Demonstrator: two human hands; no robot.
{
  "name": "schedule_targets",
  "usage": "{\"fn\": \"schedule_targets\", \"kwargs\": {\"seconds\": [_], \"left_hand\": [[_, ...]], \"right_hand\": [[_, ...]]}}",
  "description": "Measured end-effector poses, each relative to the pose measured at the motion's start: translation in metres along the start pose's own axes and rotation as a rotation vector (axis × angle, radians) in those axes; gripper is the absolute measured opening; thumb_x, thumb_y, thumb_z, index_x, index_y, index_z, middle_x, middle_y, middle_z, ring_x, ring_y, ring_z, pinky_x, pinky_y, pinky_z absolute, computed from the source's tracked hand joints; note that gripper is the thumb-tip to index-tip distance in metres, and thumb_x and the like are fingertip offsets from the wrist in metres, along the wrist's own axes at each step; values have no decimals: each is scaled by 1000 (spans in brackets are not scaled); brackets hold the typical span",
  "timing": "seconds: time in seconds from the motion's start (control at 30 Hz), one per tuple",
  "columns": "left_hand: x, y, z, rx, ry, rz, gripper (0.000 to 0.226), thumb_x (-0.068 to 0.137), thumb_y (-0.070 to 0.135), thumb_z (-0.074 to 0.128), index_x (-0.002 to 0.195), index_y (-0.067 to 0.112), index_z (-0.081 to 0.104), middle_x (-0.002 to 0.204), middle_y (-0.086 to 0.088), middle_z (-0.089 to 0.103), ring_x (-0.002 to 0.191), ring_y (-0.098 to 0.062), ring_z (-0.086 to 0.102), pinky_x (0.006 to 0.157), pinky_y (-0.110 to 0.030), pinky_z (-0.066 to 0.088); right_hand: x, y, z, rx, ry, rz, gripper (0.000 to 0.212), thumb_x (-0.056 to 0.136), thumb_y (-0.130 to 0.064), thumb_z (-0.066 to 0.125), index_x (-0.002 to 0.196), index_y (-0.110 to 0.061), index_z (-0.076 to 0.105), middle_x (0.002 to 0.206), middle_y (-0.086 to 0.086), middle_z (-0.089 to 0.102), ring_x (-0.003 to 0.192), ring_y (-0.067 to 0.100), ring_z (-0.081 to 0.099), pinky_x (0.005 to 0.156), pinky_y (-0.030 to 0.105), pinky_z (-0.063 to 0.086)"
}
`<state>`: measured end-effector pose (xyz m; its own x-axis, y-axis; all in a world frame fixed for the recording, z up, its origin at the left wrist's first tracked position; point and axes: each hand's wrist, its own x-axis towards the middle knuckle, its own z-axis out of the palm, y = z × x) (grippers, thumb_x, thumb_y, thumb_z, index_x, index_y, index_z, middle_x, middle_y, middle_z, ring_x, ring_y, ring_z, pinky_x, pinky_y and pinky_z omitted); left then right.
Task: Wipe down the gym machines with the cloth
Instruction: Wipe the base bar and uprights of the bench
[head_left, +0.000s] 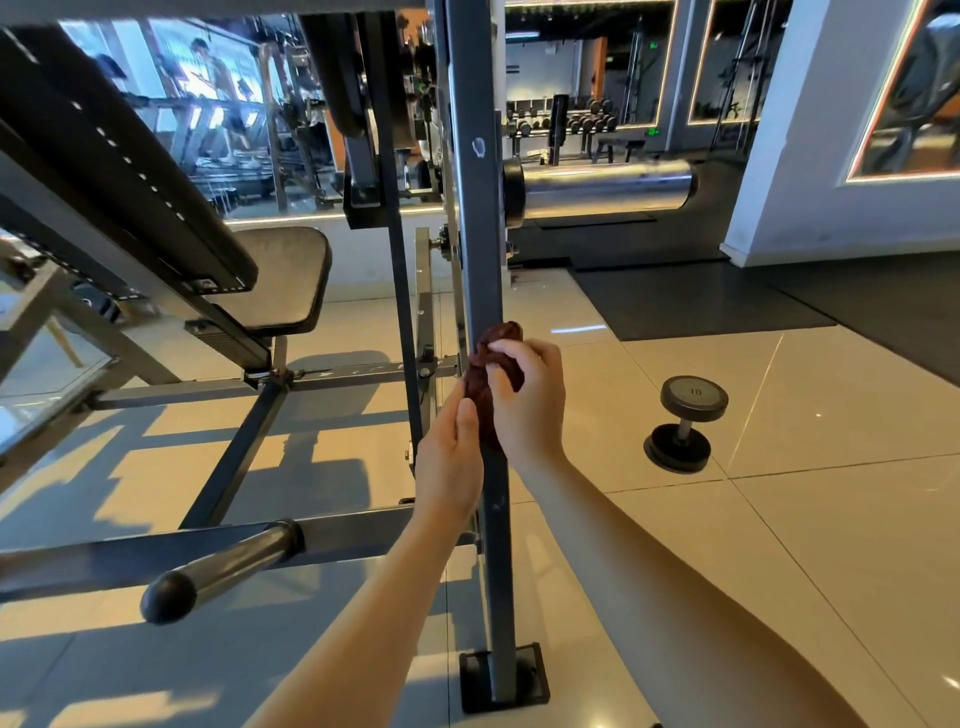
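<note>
From the head camera, both bare forearms reach forward and up from the bottom of the picture and meet at the machine's dark grey upright post (475, 208), about halfway up it. The dark red cloth (480, 382) is bunched around the post there, between the two hands.

The right hand (527, 400) comes in from the right with its wrist bent. Its fingers (506, 349) are curled tightly over the upper part of the cloth, gripping it against the post. The left hand (449, 460) sits just below and to the left, back of the hand toward the camera. Its thumb lies upward along the lower end of the cloth and pinches it. Its other fingers are hidden on the far side, so I cannot tell how far they close.

The post stands on a black foot plate (535, 675) on the tiled floor (779, 545). A black dumbbell (685, 423) stands on the tiles to the right, well apart. A padded seat (291, 280) and a bar with a rounded black end (218, 571) lie to the left.
</note>
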<state>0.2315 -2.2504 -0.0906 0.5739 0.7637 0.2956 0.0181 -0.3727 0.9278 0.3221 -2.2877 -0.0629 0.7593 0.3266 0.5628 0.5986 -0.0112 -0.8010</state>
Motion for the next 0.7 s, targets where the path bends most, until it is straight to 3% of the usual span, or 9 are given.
{"fn": "schedule_targets", "kwargs": {"seconds": [0.1, 0.2, 0.3, 0.47, 0.53, 0.63, 0.7], "left_hand": [[-1, -8, 3, -16, -23, -13, 33, 111, 35, 31, 140, 48, 39, 109, 35, 55, 99, 29, 50, 74, -1, 43], [-5, -12, 5, -28, -35, -9, 37, 111, 36, 33, 146, 45, 38, 118, 33, 50, 100, 29, 47, 84, -4, 38], [-5, -11, 3, -23, -25, 18, 36, 110, 36, 33, 145, 42, 39, 115, 36, 51, 103, 29, 47, 80, 1, 39], [-1, -20, 0, -61, -29, 18, 37, 110, 34, 32, 146, 40, 41, 115, 33, 56, 107, 25, 50, 82, 2, 41], [-4, -29, 2, -73, -45, 7, 40, 110, 35, 34, 149, 36, 42, 123, 27, 59, 114, 19, 51, 92, -6, 45], [-9, -35, 6, -76, -72, -6, 41, 110, 36, 36, 150, 39, 41, 134, 30, 52, 130, 8, 46, 113, -28, 41], [-10, -33, 6, -76, -90, -5, 41, 110, 36, 37, 150, 39, 41, 134, 32, 50, 131, 7, 45, 114, -31, 40]], "right_hand": [[-19, 19, -2, -19, -58, 52, 20, 98, -14, 62, 115, -21, 69, 119, -7, 53, 108, 4, 52, 92, 5, 42], [-23, 28, -11, -102, -166, 102, 20, 97, -15, 62, 113, -23, 70, 117, -4, 55, 107, 7, 53, 84, 0, 37], [-7, 12, -11, -51, -105, 54, 20, 98, -16, 63, 116, -23, 69, 119, -5, 49, 102, -2, 45, 83, -5, 33], [-6, 9, 2, 2, -33, 31, 21, 98, -18, 63, 118, -22, 67, 123, -6, 49, 107, 0, 46, 87, -2, 38], [-19, 25, -2, -25, -77, 73, 19, 98, -17, 63, 115, -23, 67, 122, -4, 55, 109, 3, 51, 91, 4, 44], [-36, 41, -12, -60, -191, 187, 20, 97, -11, 62, 113, -22, 68, 123, 1, 56, 108, 6, 52, 82, -7, 34], [-39, 40, -18, -49, -199, 224, 22, 97, -10, 61, 116, -21, 67, 129, 3, 53, 107, -1, 46, 81, -9, 30]]}}
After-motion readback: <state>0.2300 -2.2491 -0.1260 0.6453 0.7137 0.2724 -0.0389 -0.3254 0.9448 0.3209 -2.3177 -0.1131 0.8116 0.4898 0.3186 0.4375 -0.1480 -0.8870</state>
